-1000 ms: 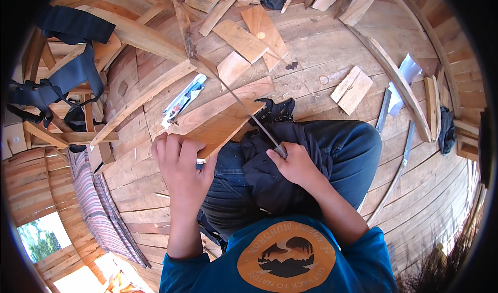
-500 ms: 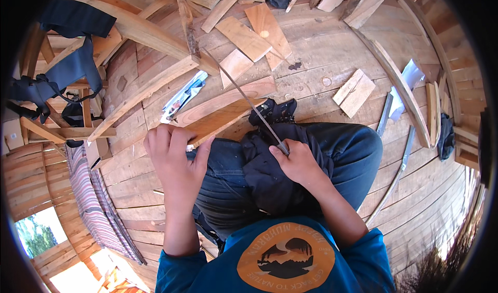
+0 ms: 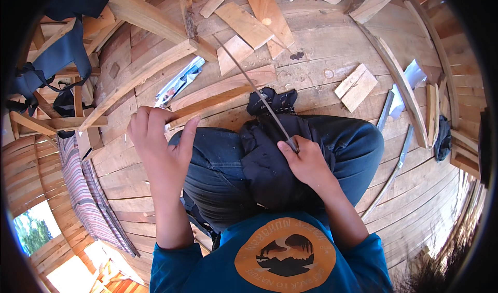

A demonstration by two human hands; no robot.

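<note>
My left hand (image 3: 162,140) grips the near-left end of a wooden board (image 3: 210,104), its fingers over the far side and the thumb apart along the near edge. The board is tilted so that mostly a narrow edge shows. In my right hand (image 3: 311,164) is a long knife (image 3: 254,85); its handle is hidden in my fist. The thin blade slants away to the far left, passing the board's right end in the picture; I cannot tell whether they touch. Dark bunched cloth (image 3: 272,161) lies across my lap between my knees.
Loose planks (image 3: 244,26) lie on the wooden floor ahead, and a split block (image 3: 356,87) to the right. A shiny blue-white packet (image 3: 179,80) rests beyond the board. Long beams (image 3: 137,85) stand at left, with blue straps (image 3: 62,59). A curved beam (image 3: 399,83) lies right.
My left hand has moved a little left and farther away, turning the board so less of its broad face shows. The knife and my right hand have shifted slightly right.
</note>
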